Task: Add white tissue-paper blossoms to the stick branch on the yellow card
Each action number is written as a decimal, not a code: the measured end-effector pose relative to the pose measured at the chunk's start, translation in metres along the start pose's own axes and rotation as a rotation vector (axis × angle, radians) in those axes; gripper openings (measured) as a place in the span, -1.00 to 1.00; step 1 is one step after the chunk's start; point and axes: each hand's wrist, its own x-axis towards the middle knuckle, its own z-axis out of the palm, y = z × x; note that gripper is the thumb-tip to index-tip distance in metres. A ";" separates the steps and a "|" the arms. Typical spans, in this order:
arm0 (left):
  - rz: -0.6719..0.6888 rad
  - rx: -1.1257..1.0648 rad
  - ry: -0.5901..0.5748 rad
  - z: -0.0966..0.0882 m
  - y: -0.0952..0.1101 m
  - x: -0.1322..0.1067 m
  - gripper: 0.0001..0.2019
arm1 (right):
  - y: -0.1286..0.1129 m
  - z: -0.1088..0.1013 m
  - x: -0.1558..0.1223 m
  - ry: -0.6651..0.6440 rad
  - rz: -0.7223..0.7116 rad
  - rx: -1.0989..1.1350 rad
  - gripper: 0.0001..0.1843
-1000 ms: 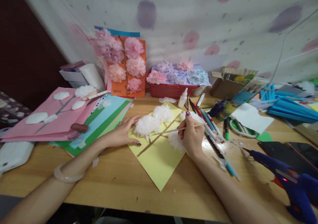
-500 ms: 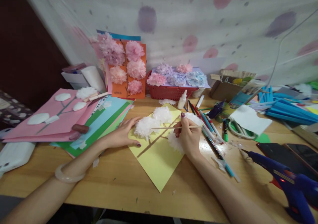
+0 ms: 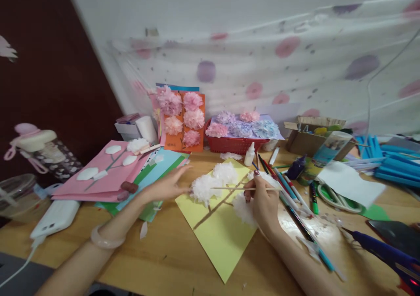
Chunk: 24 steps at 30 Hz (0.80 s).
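On the table lies a sheet of yellow paper (image 3: 219, 248) with a brown branch (image 3: 210, 215) on it. Fluffy white paper flowers (image 3: 202, 188) sit along both sides of the branch. My right hand (image 3: 266, 202) is closed in a pinch on a thin wooden stick (image 3: 226, 188), which points left across the flowers. It partly hides the flowers on the right side. My left hand (image 3: 169, 184) is open, fingers apart, just left of the paper, its fingertips near the leftmost flower. Nothing is in it.
Markers (image 3: 292, 193) and a hot glue gun (image 3: 383, 248) lie to the right. Behind stand a white glue bottle (image 3: 249, 154) and a red basket (image 3: 226, 146) bearing paper flowers. Pink sheets (image 3: 108, 191) and a white power bank (image 3: 54, 219) are at the left.
The view has tilted up and swung left. My left hand has moved off the yellow paper to the left, its fingers lifting away. My right hand still holds the stick over the flowers.
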 end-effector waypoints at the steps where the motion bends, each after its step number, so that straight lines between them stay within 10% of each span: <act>1: -0.005 0.006 0.061 -0.015 -0.005 0.005 -0.47 | 0.000 -0.001 0.001 0.004 0.004 0.031 -0.47; 8: -0.365 0.400 0.294 -0.091 -0.068 0.047 -0.68 | -0.001 -0.001 0.010 0.046 0.093 0.269 -0.57; 24: -0.434 0.372 0.318 -0.068 -0.089 0.062 -0.55 | -0.008 0.000 0.009 0.039 0.152 0.348 -0.67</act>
